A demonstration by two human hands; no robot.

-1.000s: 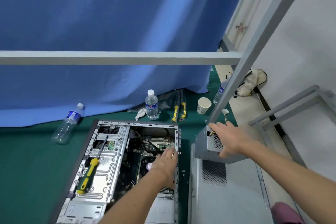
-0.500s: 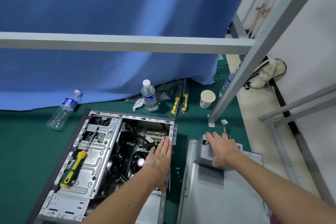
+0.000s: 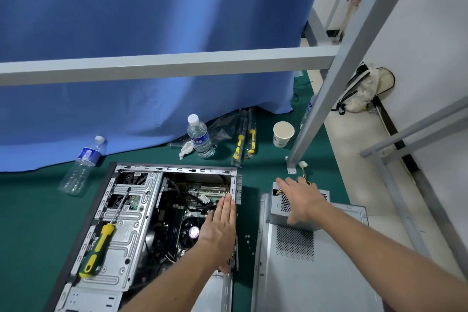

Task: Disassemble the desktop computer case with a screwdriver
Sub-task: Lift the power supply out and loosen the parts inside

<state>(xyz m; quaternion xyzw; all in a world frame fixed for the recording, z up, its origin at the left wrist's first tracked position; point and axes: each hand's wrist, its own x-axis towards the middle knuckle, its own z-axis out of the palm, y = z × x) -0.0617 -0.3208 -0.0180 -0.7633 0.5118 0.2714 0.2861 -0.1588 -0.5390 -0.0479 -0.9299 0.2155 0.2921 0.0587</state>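
Head cam shows the case (image 3: pixel 141 210) lying open on the green mat, long axis running away from me. My left hand (image 3: pixel 219 230) rests flat, fingers straight, along its right rim. My right hand (image 3: pixel 301 200) lies spread and relaxed on the power supply (image 3: pixel 279 206), which sits on the removed side panel (image 3: pixel 316 273), gripping nothing. The screwdriver (image 3: pixel 101 243) lies on the drive cage, handle toward me, left of both hands, so I reckon the left hand is nearer. Loose screws (image 3: pixel 249 244) sit in the narrow gap between case and panel; I'd avoid that strip.
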